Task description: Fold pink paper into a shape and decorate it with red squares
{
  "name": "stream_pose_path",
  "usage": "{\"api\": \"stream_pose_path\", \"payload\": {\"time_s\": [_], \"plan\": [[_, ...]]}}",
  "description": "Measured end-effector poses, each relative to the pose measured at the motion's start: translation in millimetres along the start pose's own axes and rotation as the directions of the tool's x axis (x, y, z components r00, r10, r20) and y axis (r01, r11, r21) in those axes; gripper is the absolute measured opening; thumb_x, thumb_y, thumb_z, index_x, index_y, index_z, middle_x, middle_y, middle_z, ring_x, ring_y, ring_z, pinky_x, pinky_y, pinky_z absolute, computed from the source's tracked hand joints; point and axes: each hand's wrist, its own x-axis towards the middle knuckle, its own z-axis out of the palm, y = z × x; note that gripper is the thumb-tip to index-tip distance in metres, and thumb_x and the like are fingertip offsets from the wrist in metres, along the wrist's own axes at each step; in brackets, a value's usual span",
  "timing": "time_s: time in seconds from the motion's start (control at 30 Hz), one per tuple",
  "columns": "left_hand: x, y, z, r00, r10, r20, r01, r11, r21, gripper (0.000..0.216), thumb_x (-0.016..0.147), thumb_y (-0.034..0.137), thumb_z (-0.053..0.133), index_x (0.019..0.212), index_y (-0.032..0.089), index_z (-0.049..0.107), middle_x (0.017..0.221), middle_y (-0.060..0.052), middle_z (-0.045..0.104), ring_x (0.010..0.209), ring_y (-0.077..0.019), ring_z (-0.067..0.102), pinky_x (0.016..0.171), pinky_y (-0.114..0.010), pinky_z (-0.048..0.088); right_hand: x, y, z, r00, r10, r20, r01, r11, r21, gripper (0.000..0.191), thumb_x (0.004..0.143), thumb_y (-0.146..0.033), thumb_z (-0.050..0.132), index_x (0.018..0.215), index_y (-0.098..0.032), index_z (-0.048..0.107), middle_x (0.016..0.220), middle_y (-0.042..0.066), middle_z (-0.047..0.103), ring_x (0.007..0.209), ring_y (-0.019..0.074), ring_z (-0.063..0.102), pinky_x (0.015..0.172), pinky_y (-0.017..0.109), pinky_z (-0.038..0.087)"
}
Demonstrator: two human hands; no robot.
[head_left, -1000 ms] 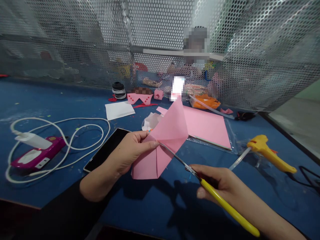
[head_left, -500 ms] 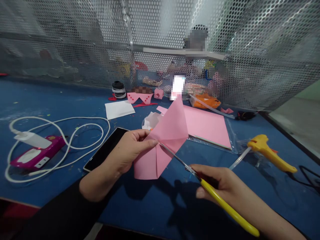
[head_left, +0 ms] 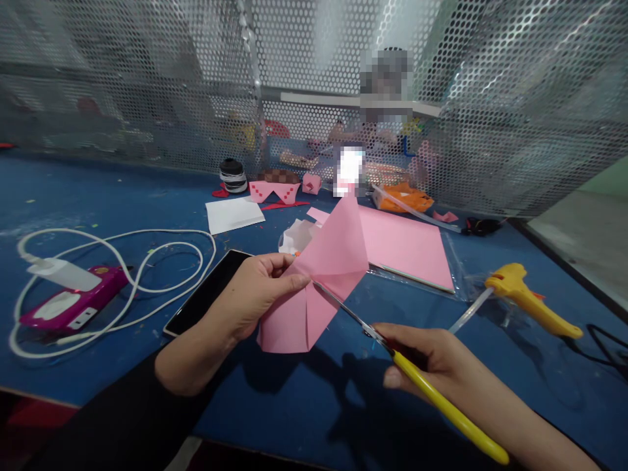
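My left hand (head_left: 255, 294) pinches a folded pink paper (head_left: 328, 268) by its left edge and holds it up above the blue table (head_left: 73, 196). My right hand (head_left: 432, 363) is closed round the yellow handles of a pair of scissors (head_left: 392, 350). The scissor blades reach up and left into the paper's fold, close to my left thumb. A stack of flat pink sheets (head_left: 407, 245) lies just behind the folded piece.
A black phone (head_left: 209, 291) lies under my left wrist. At left lie a magenta device (head_left: 73, 307) and a white cable with charger (head_left: 132, 261). A yellow glue gun (head_left: 527, 297) rests at right. Paper crafts, tape rolls (head_left: 233, 176) and a perforated metal screen (head_left: 147, 78) stand behind; a person sits beyond it.
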Motion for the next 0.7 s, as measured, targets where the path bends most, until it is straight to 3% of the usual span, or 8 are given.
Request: {"api": "stream_pose_path", "payload": {"time_s": [0.7], "plan": [[0.1, 0.8, 0.4, 1.000, -0.004, -0.001, 0.004, 1.000, 0.007, 0.024, 0.063, 0.026, 0.085, 0.082, 0.018, 0.075, 0.075, -0.001, 0.074, 0.065, -0.0143, 0.064, 0.061, -0.025, 0.048, 0.1, -2.8, -1.6, 1.000, -0.012, -0.021, 0.011, 0.998, -0.056, 0.028, 0.085, -0.046, 0.067, 0.099, -0.023, 0.072, 0.072, -0.002, 0.054, 0.066, 0.0130, 0.043, 0.059, 0.025, 0.041]]}}
